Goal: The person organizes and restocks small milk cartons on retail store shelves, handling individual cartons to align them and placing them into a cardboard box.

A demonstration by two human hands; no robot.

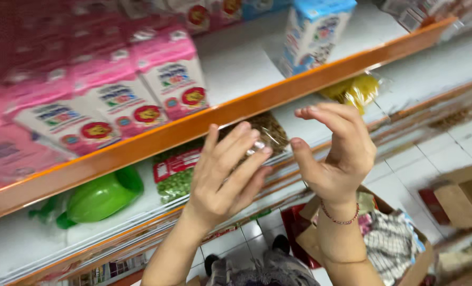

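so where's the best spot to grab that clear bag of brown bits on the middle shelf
Probably by its front edge, coming from the aisle side. The clear bag of brown bits lies flat on the white shelf under the orange rail, and the left hand is already at that edge.

two white shelves with orange front edges run slantwise across the view. on the upper shelf [246, 69] stand pink-and-white cartons [167, 74] packed side by side along the left, and a blue-and-white carton [313, 32] stands apart to the right, with bare white board between them. on the lower shelf [13, 249] lie a green plastic jug [101, 198] in a clear wrap, a bag of green peas [173, 177] beside it, a clear bag of brown grains [270, 132], and a yellow packet [355, 90] farther right. below, a white tiled floor [421, 159] carries an open cardboard box [413, 267] holding cloth and a second cardboard box [466, 196] at the right.
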